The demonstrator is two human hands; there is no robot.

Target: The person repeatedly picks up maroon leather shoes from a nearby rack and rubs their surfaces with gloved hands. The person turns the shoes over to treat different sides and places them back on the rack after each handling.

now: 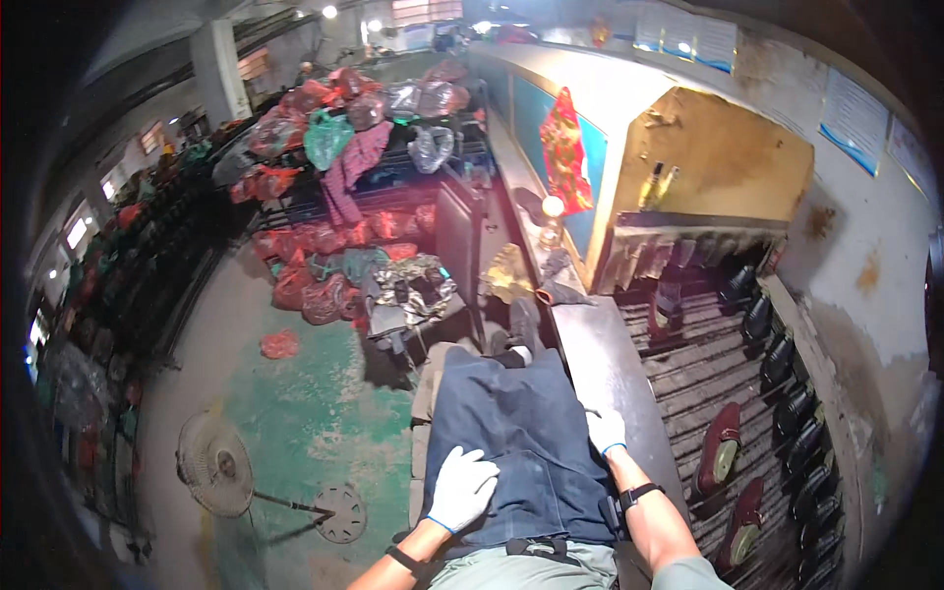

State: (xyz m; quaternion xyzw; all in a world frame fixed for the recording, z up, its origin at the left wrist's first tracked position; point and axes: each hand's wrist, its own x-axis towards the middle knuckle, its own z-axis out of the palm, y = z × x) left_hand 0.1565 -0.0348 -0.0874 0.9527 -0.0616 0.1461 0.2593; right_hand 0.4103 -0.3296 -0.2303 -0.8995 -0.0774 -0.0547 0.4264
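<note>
My left hand (464, 489), in a white glove, lies on the dark blue apron (521, 433) over my lap. Its fingers are stretched out and a little apart, holding nothing. The right hand (606, 431), also gloved in white, rests by the edge of the metal ledge (615, 364), beside the apron. Its fingers look loose and partly foreshortened, with no object seen in them. To the right of the ledge, dark red shoes (718, 447) stand on a slatted conveyor (678, 393). A row of black shoes (792, 413) lines its far right side.
A yellowed machine housing (713, 162) covers the conveyor's far end. Ahead, racks hold several bagged bundles (339, 118); a chair (413, 305) with cloth on it stands before them. A standing fan (216, 464) is on the green floor at left. Shelving (147, 285) runs along the left.
</note>
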